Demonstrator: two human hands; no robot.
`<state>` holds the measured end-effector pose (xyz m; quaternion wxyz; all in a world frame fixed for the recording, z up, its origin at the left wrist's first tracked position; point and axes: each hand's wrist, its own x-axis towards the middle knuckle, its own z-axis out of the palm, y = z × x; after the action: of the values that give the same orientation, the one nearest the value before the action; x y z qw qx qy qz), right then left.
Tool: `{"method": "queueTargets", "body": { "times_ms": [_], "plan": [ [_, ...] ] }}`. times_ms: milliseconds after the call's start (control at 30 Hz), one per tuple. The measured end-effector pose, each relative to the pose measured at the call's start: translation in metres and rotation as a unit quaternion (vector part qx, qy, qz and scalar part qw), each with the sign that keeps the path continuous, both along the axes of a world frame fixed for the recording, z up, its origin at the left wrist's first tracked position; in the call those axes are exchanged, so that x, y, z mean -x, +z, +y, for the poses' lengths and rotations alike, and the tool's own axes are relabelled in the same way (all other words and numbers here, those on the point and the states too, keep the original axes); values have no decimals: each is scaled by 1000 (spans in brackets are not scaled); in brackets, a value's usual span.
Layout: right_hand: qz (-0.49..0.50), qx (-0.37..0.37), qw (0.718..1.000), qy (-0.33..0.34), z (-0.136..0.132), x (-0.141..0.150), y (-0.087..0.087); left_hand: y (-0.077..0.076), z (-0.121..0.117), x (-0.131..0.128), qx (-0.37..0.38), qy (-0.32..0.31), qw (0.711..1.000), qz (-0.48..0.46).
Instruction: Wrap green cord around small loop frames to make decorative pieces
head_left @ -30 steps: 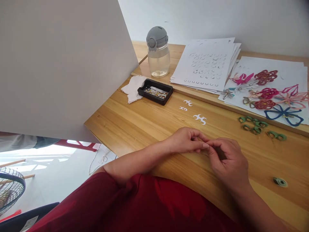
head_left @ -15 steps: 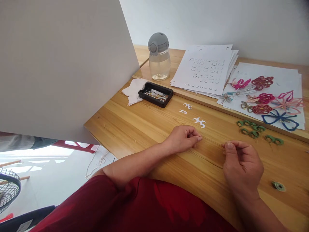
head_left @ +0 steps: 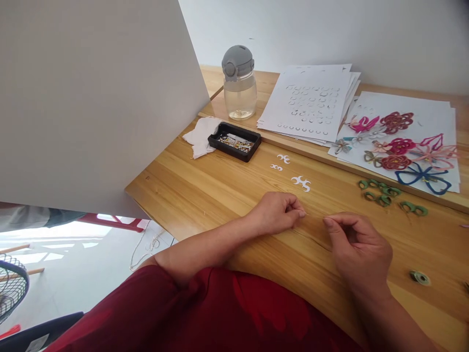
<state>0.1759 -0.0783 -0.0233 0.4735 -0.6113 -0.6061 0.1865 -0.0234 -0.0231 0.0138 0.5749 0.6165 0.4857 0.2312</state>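
Note:
My left hand (head_left: pixel 276 213) is closed in a pinch above the table, and a fine, thread-like strand shows faintly at its fingertips. A short gap to its right, my right hand (head_left: pixel 361 249) pinches thumb against forefinger; whatever is between them is too small to make out. White crescent-shaped paper cutouts (head_left: pixel 301 183) lie just beyond my left hand. Green looped pieces (head_left: pixel 383 193) rest past my right hand. A small spool of green thread (head_left: pixel 419 278) stands to the right of my right wrist.
A black tray of beads (head_left: pixel 234 142) sits by a white cloth (head_left: pixel 201 137). Behind are a water bottle (head_left: pixel 240 90), paper sheets with cut holes (head_left: pixel 304 105) and colourful flower and butterfly pieces (head_left: pixel 399 146) on paper. A large pale panel (head_left: pixel 91 98) blocks the left side.
My hands were touching at the fingertips one second ago, then drew apart. Since half a second ago my right hand has come back slightly left, towards my left hand.

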Motion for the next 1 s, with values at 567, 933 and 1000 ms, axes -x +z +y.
{"method": "queueTargets", "body": {
  "times_ms": [567, 933, 1000],
  "plan": [
    [57, 49, 997, 21, 3, -5, -6, 8, 26, 15, 121, 151, 967, -167],
    [9, 18, 995, 98, 3, -3, -3, 8, 20, 9, 203, 96, 954, -200],
    [7, 18, 994, 104, 3, -3, -3, 8, 21, 10, 188, 122, 952, -207]
  ]
}}
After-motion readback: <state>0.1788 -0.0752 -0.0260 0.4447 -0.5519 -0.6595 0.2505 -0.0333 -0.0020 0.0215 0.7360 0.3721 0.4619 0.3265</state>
